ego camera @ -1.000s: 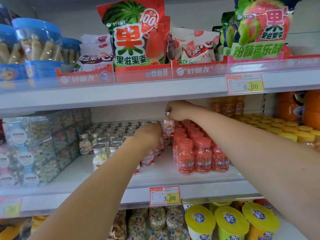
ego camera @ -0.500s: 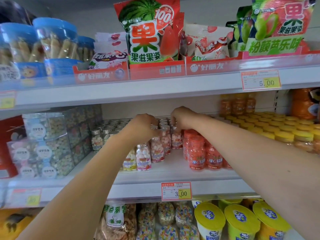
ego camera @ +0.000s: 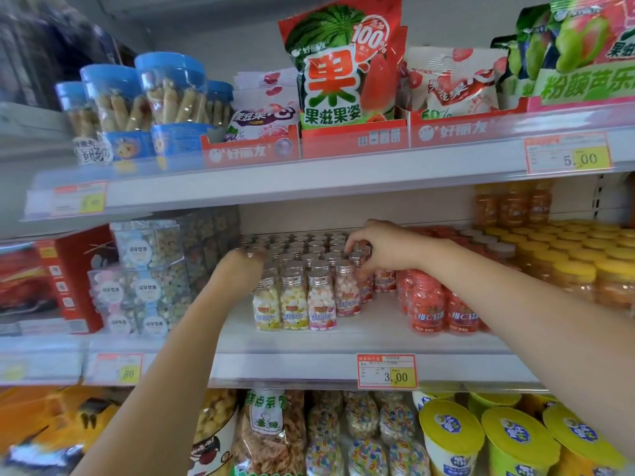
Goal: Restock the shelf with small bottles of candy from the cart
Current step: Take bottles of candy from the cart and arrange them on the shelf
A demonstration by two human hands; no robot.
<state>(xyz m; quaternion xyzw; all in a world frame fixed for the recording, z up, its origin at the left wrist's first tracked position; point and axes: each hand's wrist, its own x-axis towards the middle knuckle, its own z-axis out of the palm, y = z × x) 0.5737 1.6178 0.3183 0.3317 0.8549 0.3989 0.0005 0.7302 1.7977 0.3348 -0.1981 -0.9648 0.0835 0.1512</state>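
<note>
Small clear candy bottles point(ego camera: 292, 300) with silver caps stand packed in rows on the white middle shelf point(ego camera: 343, 341). The front ones hold yellow and pink sweets. My right hand point(ego camera: 388, 249) reaches over from the right. Its fingertips curl down around the cap of a small bottle point(ego camera: 360, 261) at the right edge of the block. My left hand point(ego camera: 242, 273) is blurred at the block's left side, level with the caps, and its fingers are hidden from me. The cart is out of sight.
Red-orange vitamin bottles point(ego camera: 429, 304) stand right beside the small bottles, with yellow-lidded jars point(ego camera: 584, 269) further right. Clear boxes of sweets point(ego camera: 144, 276) are stacked to the left. The upper shelf's edge point(ego camera: 309, 180) hangs low over my hands. A 3.00 price tag point(ego camera: 386, 371) marks the front rail.
My left hand has slid left, off the middle of the bottles to the block's left side. My right hand stays over the right-hand caps, a little lower. The front row now shows.
</note>
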